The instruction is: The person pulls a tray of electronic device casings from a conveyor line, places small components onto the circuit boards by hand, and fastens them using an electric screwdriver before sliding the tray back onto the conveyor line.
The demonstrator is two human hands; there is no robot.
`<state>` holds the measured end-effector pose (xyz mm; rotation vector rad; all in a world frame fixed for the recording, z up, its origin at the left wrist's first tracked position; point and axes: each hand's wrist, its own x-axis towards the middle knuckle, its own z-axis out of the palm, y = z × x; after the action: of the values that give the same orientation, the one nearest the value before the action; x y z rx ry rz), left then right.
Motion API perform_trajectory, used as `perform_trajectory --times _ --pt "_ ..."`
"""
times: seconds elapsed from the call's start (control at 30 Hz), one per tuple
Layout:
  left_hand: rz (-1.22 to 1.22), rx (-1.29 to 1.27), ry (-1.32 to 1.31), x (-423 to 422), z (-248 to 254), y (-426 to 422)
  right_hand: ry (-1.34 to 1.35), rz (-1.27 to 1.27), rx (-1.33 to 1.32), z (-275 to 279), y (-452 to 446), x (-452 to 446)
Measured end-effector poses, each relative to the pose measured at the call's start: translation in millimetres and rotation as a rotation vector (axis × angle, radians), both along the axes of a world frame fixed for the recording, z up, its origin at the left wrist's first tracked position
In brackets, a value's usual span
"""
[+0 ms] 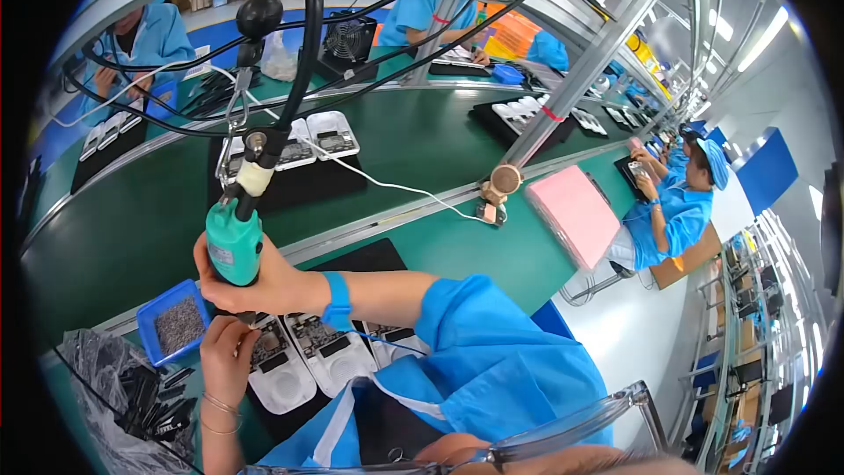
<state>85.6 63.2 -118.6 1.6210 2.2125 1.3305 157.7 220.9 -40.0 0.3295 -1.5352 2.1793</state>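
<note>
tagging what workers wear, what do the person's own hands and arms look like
No gloves. The right hand has a blue wristband at the wrist, with a thin blue cord; a loose blue sleeve ends near the elbow. The left hand has thin, silvery bangles at its wrist.

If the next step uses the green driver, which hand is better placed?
Right, most likely: the right hand is wrapped around the green driver, whose lower end is by a white casing. The left hand sits low, fingers bent close to that end, so it seems better suited to steadying.
</note>
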Motion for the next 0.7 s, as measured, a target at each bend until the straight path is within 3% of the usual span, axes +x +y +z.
perform_trajectory --times 0.2,0.37,0.43,0.6,0.7 --pt "-0.029 0.099 0.026 -6 -4 -1 -0.014 0.103 -0.055 -5 0 0" --pt "0.036 0.008 0.014 -3 9 -8 0.117 -0.130 0.347 -10 -2 -4" --pt "0.008 0.085 0.096 -7 6 -10 0.114 -0.016 0.184 -1 -1 1" --pt "-0.019 0.124 0.111 -11 5 -12 0.096 0.020 0.092 7 -1 0" --pt "0.012 0.105 -0.098 -11 2 -15 0.153 0.082 -0.038 -1 3 -4"
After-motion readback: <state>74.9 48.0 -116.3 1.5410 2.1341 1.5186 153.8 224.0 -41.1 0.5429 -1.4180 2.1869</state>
